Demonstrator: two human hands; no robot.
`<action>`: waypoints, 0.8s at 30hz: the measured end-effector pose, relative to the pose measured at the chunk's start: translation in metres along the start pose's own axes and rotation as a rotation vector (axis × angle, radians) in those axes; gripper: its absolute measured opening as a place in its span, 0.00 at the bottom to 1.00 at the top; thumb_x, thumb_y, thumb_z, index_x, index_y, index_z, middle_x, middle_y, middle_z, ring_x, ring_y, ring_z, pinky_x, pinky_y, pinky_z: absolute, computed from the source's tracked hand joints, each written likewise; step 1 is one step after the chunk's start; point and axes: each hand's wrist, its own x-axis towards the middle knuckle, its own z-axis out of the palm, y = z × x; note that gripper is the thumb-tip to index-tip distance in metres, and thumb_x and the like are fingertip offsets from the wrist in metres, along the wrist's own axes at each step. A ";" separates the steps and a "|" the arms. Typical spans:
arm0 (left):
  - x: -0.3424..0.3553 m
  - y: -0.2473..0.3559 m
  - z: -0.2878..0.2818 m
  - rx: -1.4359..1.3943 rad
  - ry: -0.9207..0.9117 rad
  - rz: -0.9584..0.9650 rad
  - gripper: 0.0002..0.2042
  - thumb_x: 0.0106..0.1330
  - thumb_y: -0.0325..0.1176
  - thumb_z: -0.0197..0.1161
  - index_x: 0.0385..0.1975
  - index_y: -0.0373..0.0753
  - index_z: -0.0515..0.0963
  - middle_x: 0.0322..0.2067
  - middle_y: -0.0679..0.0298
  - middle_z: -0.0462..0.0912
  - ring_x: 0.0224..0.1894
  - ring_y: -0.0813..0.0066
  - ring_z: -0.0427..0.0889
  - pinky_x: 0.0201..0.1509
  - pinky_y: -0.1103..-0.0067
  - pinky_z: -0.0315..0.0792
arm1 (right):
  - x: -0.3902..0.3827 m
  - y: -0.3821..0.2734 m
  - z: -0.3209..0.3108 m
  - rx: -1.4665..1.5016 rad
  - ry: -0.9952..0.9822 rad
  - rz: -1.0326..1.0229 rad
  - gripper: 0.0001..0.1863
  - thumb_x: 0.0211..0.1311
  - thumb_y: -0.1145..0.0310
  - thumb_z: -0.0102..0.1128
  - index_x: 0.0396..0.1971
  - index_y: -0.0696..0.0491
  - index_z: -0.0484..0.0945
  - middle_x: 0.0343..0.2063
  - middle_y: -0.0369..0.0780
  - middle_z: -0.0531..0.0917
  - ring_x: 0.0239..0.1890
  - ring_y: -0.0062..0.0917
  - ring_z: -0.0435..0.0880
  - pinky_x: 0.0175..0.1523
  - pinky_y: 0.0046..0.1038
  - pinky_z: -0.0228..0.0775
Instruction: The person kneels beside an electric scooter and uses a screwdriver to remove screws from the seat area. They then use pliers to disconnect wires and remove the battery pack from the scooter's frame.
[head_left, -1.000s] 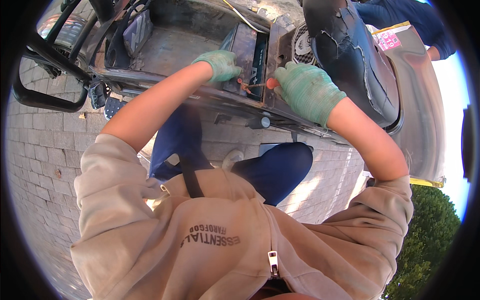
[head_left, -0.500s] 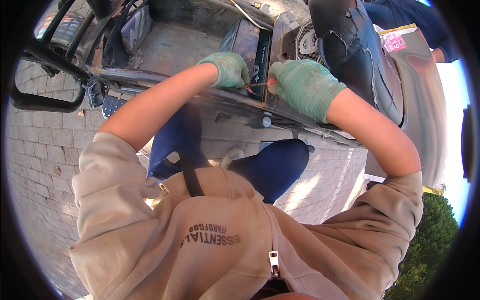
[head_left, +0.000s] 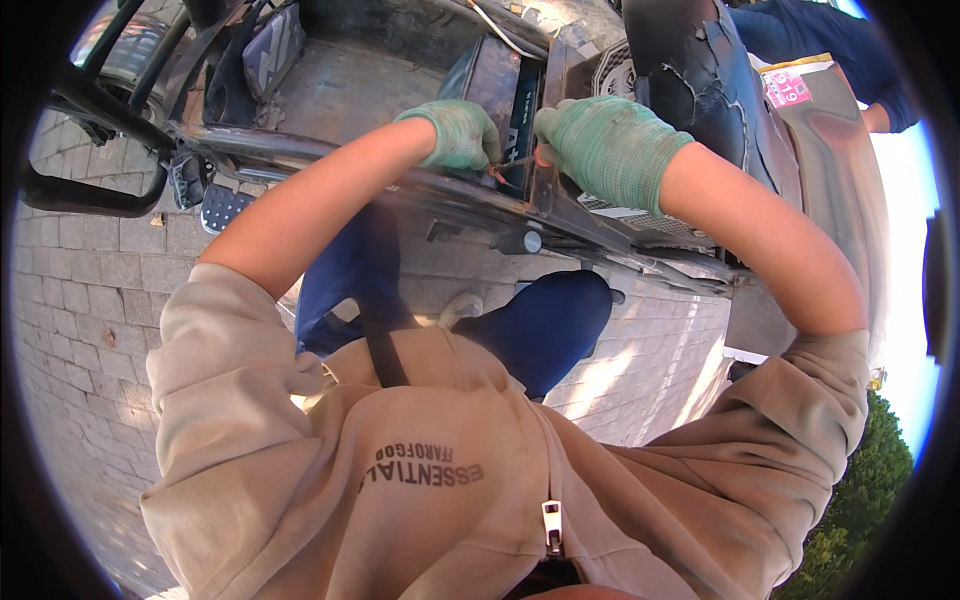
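Note:
Both my hands wear green knitted gloves and meet over the vehicle's open compartment. My right hand [head_left: 612,148] is closed around a screwdriver [head_left: 543,156]; its orange-red handle end shows at the fingertips. The thin shaft points left toward my left hand [head_left: 462,135]. My left fingers are pinched together at a short red wire [head_left: 497,174], beside the shaft's tip. The exact contact between tip and wire is too small to tell. Just beyond the hands, a dark box with a teal label [head_left: 523,105], like a battery, sits in the compartment.
A torn black seat [head_left: 690,85] stands right of my right hand, above a patterned grille [head_left: 613,72]. Left are a worn metal footwell [head_left: 370,85], black tube frame [head_left: 95,195] and dotted pedal [head_left: 225,208]. Another person's dark sleeve [head_left: 810,45] shows at upper right. Paving [head_left: 90,300] lies below.
My right elbow and forearm have swung outward to the right, and the right hand has turned slightly. More of the grille shows beneath the right wrist. My left hand has barely moved.

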 end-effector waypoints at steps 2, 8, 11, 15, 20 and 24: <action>-0.002 -0.002 0.000 -0.016 0.018 0.016 0.11 0.58 0.32 0.67 0.41 0.46 0.87 0.35 0.63 0.88 0.38 0.68 0.83 0.46 0.73 0.76 | 0.001 0.000 0.001 -0.046 0.119 -0.078 0.09 0.61 0.70 0.59 0.40 0.54 0.77 0.38 0.43 0.80 0.44 0.39 0.82 0.50 0.36 0.74; 0.009 -0.008 -0.001 0.077 0.171 0.091 0.13 0.61 0.37 0.61 0.44 0.46 0.85 0.41 0.59 0.87 0.45 0.61 0.84 0.52 0.70 0.75 | 0.000 0.005 0.004 -0.182 0.211 -0.201 0.08 0.66 0.68 0.57 0.41 0.55 0.77 0.37 0.45 0.79 0.43 0.41 0.82 0.50 0.38 0.73; 0.015 -0.010 -0.003 0.215 0.294 0.086 0.15 0.64 0.40 0.60 0.48 0.46 0.84 0.43 0.58 0.87 0.46 0.59 0.84 0.53 0.70 0.75 | 0.000 0.005 -0.002 -0.050 0.123 -0.090 0.09 0.66 0.67 0.58 0.41 0.55 0.77 0.37 0.47 0.80 0.44 0.41 0.82 0.51 0.38 0.73; 0.017 -0.008 -0.005 0.240 0.392 0.067 0.15 0.63 0.41 0.57 0.45 0.45 0.84 0.43 0.57 0.86 0.47 0.56 0.83 0.54 0.66 0.75 | 0.011 0.006 -0.015 0.030 -0.056 0.019 0.09 0.66 0.66 0.59 0.40 0.56 0.79 0.38 0.47 0.85 0.43 0.41 0.85 0.48 0.37 0.75; 0.015 -0.009 -0.014 0.293 0.532 0.023 0.15 0.64 0.42 0.56 0.45 0.47 0.84 0.44 0.58 0.86 0.47 0.55 0.83 0.54 0.66 0.76 | 0.008 0.004 -0.010 0.081 -0.030 0.005 0.09 0.61 0.72 0.62 0.40 0.55 0.78 0.36 0.46 0.84 0.43 0.41 0.85 0.49 0.38 0.75; 0.020 -0.016 -0.014 0.284 0.616 -0.016 0.15 0.65 0.44 0.56 0.45 0.48 0.84 0.43 0.60 0.86 0.47 0.56 0.84 0.53 0.66 0.76 | 0.006 0.005 -0.002 -0.134 0.123 -0.165 0.15 0.55 0.76 0.65 0.44 0.55 0.77 0.37 0.46 0.84 0.44 0.39 0.86 0.48 0.39 0.78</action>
